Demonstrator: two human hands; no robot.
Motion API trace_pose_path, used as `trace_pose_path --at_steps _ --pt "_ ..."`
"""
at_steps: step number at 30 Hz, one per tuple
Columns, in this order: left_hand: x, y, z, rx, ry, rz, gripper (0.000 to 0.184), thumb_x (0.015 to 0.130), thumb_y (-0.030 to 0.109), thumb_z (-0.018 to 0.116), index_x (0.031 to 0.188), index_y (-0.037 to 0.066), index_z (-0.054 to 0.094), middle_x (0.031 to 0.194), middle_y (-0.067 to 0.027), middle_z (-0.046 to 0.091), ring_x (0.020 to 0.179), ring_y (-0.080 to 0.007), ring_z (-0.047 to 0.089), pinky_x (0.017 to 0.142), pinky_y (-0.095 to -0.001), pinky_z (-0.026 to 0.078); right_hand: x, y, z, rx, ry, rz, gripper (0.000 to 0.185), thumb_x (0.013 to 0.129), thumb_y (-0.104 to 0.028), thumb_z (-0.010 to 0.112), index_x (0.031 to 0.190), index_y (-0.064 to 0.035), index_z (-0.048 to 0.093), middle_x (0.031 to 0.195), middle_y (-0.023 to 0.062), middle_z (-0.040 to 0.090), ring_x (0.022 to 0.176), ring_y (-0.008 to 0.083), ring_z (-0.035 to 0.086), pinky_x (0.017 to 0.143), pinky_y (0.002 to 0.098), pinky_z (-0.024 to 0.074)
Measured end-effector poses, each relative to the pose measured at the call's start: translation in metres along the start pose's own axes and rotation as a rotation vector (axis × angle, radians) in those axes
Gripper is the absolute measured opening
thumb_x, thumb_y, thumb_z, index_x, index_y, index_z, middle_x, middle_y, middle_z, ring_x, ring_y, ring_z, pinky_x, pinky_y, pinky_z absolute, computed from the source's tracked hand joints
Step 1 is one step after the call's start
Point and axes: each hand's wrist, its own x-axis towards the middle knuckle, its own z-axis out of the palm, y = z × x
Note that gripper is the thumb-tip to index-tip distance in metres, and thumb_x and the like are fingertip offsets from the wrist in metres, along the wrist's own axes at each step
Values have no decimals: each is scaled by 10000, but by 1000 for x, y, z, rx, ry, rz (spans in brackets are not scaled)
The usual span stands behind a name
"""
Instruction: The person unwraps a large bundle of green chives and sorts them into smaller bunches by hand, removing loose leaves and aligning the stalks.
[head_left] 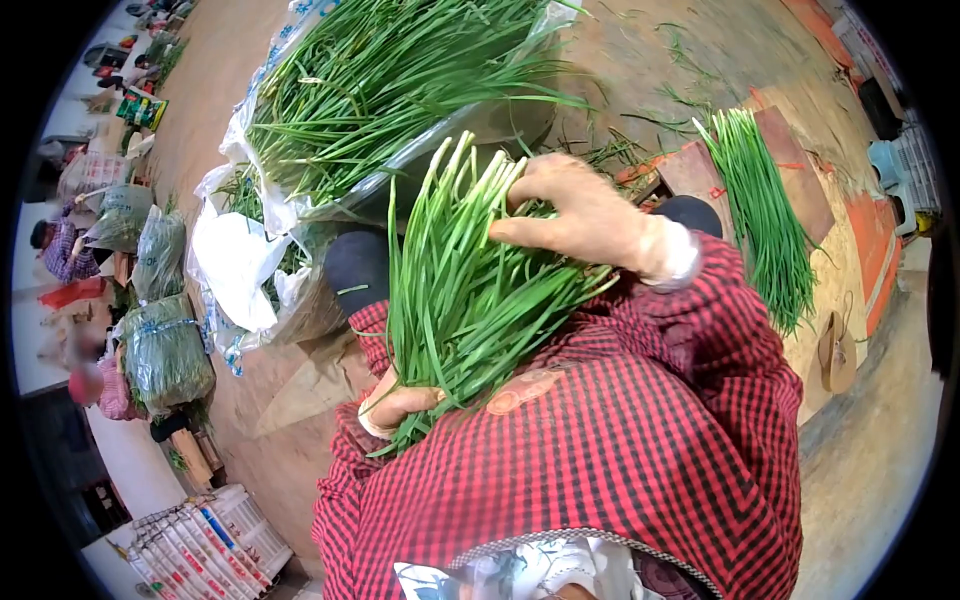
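I hold a bunch of garlic chives above my lap, pale ends far, leaves toward me, probably so the stems stay together. My left hand closes round the leafy part, thumb pressed over it; my right hand has thumb and forefinger slightly parted at the pale ends, and I cannot tell whether they pinch any. A second bunch lies on boards to the right, stems roughly aligned, perhaps for neatness. The stuffed plastic bag crowds my left knee, blocking the far left.
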Motion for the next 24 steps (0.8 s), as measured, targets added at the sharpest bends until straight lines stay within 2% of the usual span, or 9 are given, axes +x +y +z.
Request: trace_pose_path --at_steps 2,3,6,8,16,18,21,22,24 --pt "0 1 1 0 -33 40 622 782 35 676 1359 3 447 1236 -70 589 1115 -179 535 962 -341 410 13 8 9 276 -131 232 426 856 -393 644 992 9 690 912 163 691 855 298 644 795 366 482" --pt "1 0 2 39 -30 65 619 779 29 672 1357 12 450 1211 -59 594 1095 -164 532 943 -331 413 10 15 18 465 -10 186 382 878 -348 630 989 14 679 820 136 689 734 236 639 706 334 488" --pt "-1 0 4 1 -4 28 619 774 26 680 1351 13 456 1205 -56 594 1076 -157 538 923 -324 421 7 6 10 610 -64 347 325 904 -307 648 997 4 665 794 34 637 722 120 566 661 286 458" --pt "2 -1 0 35 -6 43 603 773 23 683 1336 12 469 1196 -57 598 1059 -155 547 900 -318 436 6 13 15 529 -125 293 438 888 -422 671 1016 -4 662 855 60 629 762 149 567 729 296 463" --pt "8 20 13 66 4 0 513 781 57 715 1262 12 544 1081 -31 648 974 -131 580 869 -294 455 4 24 20 60 286 12 200 787 -220 618 785 -21 627 760 172 615 727 333 607 673 405 484" --pt "3 20 4 74 -23 -66 516 781 53 712 1267 11 545 1116 -37 641 987 -133 573 876 -295 451 -2 43 5 130 417 135 210 820 -226 601 801 -17 620 759 167 609 707 315 595 670 393 476" --pt "-1 17 -1 121 -6 -5 556 771 44 722 1291 16 529 1117 -41 635 979 -128 569 842 -285 459 -31 79 -44 130 483 501 236 893 -234 590 889 -2 636 743 97 593 728 164 582 678 315 472" --pt "-3 18 0 117 38 14 574 765 40 727 1300 18 521 1112 -42 635 976 -127 568 828 -283 462 -47 116 -54 5 565 466 261 895 -259 602 948 -9 657 780 92 636 741 165 594 692 308 475" --pt "-4 19 0 112 95 -5 609 753 50 745 1311 19 503 1106 -37 631 974 -130 567 815 -282 468 -81 144 -75 -39 651 700 349 890 -287 620 1072 8 657 930 129 689 839 192 623 767 312 486"
